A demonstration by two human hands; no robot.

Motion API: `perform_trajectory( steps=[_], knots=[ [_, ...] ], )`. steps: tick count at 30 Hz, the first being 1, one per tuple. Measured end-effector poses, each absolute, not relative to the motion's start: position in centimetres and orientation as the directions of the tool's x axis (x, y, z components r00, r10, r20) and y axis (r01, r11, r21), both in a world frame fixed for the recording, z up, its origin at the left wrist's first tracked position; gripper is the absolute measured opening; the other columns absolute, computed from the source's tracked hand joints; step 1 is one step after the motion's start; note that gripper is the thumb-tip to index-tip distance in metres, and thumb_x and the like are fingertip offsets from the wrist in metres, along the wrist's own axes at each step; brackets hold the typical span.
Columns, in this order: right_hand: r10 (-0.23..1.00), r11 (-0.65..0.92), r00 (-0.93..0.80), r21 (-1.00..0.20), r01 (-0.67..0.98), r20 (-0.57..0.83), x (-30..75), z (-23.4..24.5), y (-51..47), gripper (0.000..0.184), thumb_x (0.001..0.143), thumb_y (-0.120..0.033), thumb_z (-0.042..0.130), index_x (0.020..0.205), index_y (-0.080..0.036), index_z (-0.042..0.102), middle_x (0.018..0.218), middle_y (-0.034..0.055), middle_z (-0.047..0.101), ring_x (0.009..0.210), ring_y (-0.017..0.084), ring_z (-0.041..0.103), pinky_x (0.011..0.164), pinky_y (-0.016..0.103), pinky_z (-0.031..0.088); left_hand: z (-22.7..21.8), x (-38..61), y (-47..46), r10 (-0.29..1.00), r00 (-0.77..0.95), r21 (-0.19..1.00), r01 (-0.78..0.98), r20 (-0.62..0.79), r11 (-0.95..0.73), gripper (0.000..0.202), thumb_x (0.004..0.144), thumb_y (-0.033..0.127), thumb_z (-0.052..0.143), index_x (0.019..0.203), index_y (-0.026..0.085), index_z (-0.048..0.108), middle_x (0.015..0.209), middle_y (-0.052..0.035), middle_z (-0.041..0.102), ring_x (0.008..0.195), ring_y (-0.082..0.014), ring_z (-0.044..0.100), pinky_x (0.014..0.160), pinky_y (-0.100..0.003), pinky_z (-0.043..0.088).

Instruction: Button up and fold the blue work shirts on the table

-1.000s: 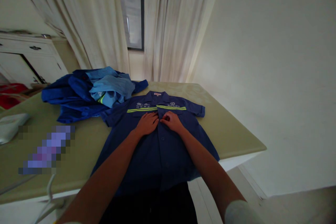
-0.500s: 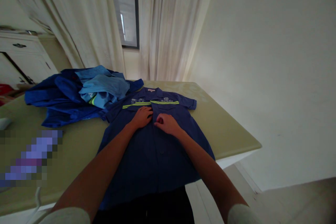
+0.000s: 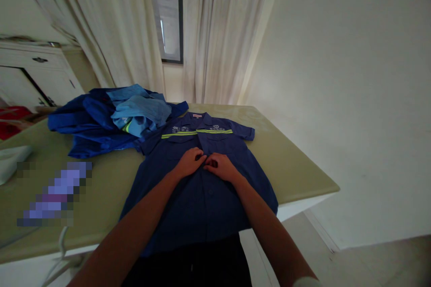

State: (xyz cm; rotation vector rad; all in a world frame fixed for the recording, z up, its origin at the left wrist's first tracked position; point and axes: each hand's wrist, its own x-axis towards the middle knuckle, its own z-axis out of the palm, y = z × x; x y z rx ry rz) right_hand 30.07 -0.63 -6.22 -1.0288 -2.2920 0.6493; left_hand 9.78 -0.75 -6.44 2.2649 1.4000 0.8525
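Observation:
A dark blue short-sleeved work shirt [image 3: 188, 197] with a yellow-green reflective stripe across the chest lies flat, front up, on the pale green table [image 3: 289, 161]; its hem hangs over the near edge. My left hand [image 3: 191, 161] and my right hand [image 3: 220, 167] meet at the shirt's front button strip, below the stripe. Both hands have fingers curled and pinch the fabric there, fingertips almost touching.
A heap of blue clothes [image 3: 111, 119] lies on the table at the back left, touching the shirt's sleeve. A white cabinet [image 3: 37, 76] stands far left, cream curtains [image 3: 215, 31] and a window behind. A white object [image 3: 11, 161] sits at the table's left edge. The table's right corner borders the floor.
Both hands have slid down the button strip toward me and come together again after parting slightly. The view has swung a little left and back.

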Motion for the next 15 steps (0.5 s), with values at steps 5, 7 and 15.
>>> perform_trajectory(
  steps=[5, 7, 15],
  knots=[
    [0.758, 0.623, -0.571, -0.611, 0.489, 0.315, 30.39, -5.74, -1.18, 0.005, 0.093, -0.024, 0.071, 0.095, -0.021, 0.075, 0.081, 0.0006, 0.064, 0.069, 0.014, 0.057, 0.068, 0.026, 0.042, -5.95, 9.77, -1.18, 0.930, 0.255, 0.681, 0.634, 0.264, -0.367, 0.032, 0.098, 0.038, 0.050, 0.070, 0.022, 0.052, 0.065, 0.0013, 0.056, 0.063, -0.0177, 0.054, 0.063, -0.031, 0.034],
    [0.760, 0.623, -0.558, -0.617, 0.481, 0.332, 30.39, -5.74, -1.14, 0.011, 0.096, -0.028, 0.068, 0.093, -0.021, 0.075, 0.082, 0.0014, 0.064, 0.070, 0.014, 0.058, 0.069, 0.027, 0.043, -5.86, 9.98, -1.31, 0.936, 0.235, 0.683, 0.641, 0.260, -0.351, 0.032, 0.098, 0.038, 0.050, 0.070, 0.023, 0.051, 0.065, 0.0013, 0.057, 0.063, -0.0179, 0.054, 0.062, -0.031, 0.032],
    [0.782, 0.563, -0.552, -0.708, 0.426, 0.290, 30.69, -5.89, -0.64, 0.017, 0.095, -0.035, 0.070, 0.091, -0.022, 0.078, 0.085, 0.0016, 0.066, 0.074, 0.015, 0.060, 0.070, 0.027, 0.044, -6.00, 10.22, -1.31, 0.933, 0.215, 0.677, 0.644, 0.288, -0.357, 0.030, 0.098, 0.035, 0.051, 0.071, 0.023, 0.053, 0.069, 0.0002, 0.062, 0.065, -0.0183, 0.056, 0.063, -0.030, 0.033]
  ],
)
